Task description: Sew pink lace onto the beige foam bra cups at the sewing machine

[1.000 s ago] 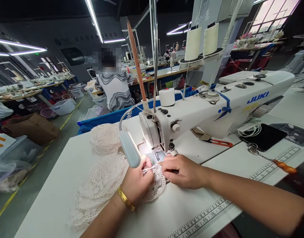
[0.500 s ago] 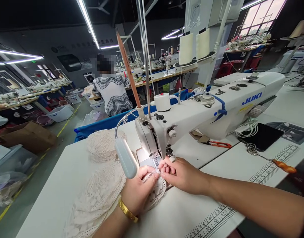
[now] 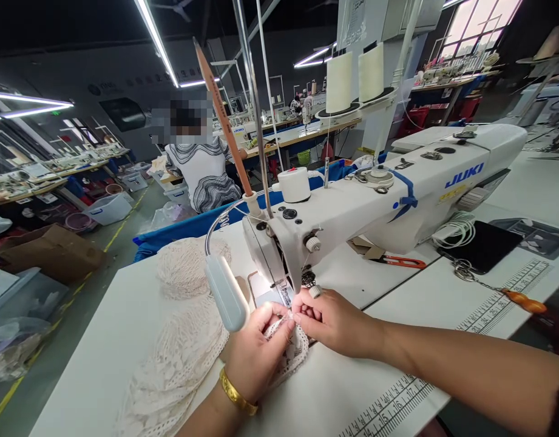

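Note:
A white sewing machine (image 3: 343, 212) stands on the table, its needle and presser foot (image 3: 285, 294) lit by a small lamp (image 3: 226, 292). Just in front of the foot, my left hand (image 3: 257, 343) pinches the edge of a white lace piece (image 3: 297, 355) between thumb and index finger. My right hand (image 3: 329, 318) pinches the same lace edge from the other side, its fingers curled in. Both sets of fingertips nearly meet. The exact edge between them is partly hidden. More cream lace (image 3: 170, 358) lies heaped to the left of my left forearm.
Orange thread snips (image 3: 400, 261) lie under the machine arm. A black flat object (image 3: 482, 246) with a white cord and a key ring (image 3: 464, 271) sit at right. A printed ruler runs along the front edge. A co-worker (image 3: 199, 164) sits beyond the blue cloth (image 3: 183, 227).
My view has shifted slightly. Both hands stay at the lace edge before the presser foot, with only a slight change in the fingers and the lace's lie.

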The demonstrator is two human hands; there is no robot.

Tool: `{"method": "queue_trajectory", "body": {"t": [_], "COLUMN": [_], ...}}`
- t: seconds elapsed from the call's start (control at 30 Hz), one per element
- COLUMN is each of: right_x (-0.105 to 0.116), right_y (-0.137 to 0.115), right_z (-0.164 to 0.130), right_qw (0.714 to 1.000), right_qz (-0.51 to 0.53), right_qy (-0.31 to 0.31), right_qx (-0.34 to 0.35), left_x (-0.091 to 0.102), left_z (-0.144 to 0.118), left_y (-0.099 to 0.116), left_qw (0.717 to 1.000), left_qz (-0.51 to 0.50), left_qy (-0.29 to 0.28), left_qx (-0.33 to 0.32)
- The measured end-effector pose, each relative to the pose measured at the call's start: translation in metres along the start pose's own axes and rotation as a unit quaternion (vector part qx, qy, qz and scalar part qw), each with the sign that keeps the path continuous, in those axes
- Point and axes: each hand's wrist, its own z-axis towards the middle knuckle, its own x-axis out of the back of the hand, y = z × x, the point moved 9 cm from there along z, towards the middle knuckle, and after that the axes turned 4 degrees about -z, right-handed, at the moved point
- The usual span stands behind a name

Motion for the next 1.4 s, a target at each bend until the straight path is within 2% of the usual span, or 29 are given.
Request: {"method": "queue_trajectory", "body": {"t": [0.13,0.23,0.37,0.5,0.6,0.67,0.73,0.8,0.9,0.97,1.13,1.23,1.4], "right_x": [0.002,0.003,0.007,0.005,0.0,-0.001,-0.002,-0.003,-0.002,-0.002,-0.01,-0.01,-0.008], "right_y": [-0.003,-0.004,-0.007,-0.007,-0.004,-0.003,-0.001,-0.001,-0.002,-0.005,-0.01,-0.008,-0.003], "right_z": [0.0,-0.001,0.0,0.003,0.005,0.005,0.005,0.005,0.004,0.003,-0.008,-0.01,-0.005], "right_qw": [0.999,0.999,0.998,0.99,0.976,0.967,0.965,0.968,0.969,0.963,0.924,0.914,0.913], "right_qz": [-0.021,-0.032,-0.049,-0.128,-0.208,-0.243,-0.25,-0.24,-0.235,-0.251,-0.343,-0.368,-0.379], "right_qy": [0.022,0.023,0.039,0.046,0.056,0.07,0.077,0.073,0.068,0.058,0.002,-0.003,0.004], "right_qx": [0.034,0.033,0.029,0.026,0.027,0.026,0.026,0.028,0.042,0.073,0.17,0.172,0.148], "left_x": [-0.009,-0.01,-0.006,-0.004,-0.003,0.002,0.007,0.006,-0.007,-0.014,-0.016,-0.013,-0.01], "left_z": [0.0,-0.001,0.001,0.004,0.007,0.006,0.001,-0.004,-0.011,-0.014,-0.017,-0.019,-0.014], "left_y": [0.003,0.001,0.001,0.01,0.009,0.013,0.023,0.036,0.047,0.047,0.038,0.037,0.033], "left_qw": [0.998,0.997,0.999,0.996,0.982,0.97,0.954,0.934,0.911,0.907,0.914,0.913,0.909], "left_qz": [-0.025,-0.043,-0.033,0.073,0.175,0.219,0.247,0.274,0.295,0.293,0.289,0.286,0.293], "left_qy": [-0.051,-0.054,-0.022,0.018,0.044,0.083,0.129,0.144,0.111,0.083,0.056,0.057,0.074], "left_qx": [0.022,0.039,0.018,-0.049,-0.051,-0.065,-0.111,-0.179,-0.267,-0.293,-0.278,-0.285,-0.288]}}
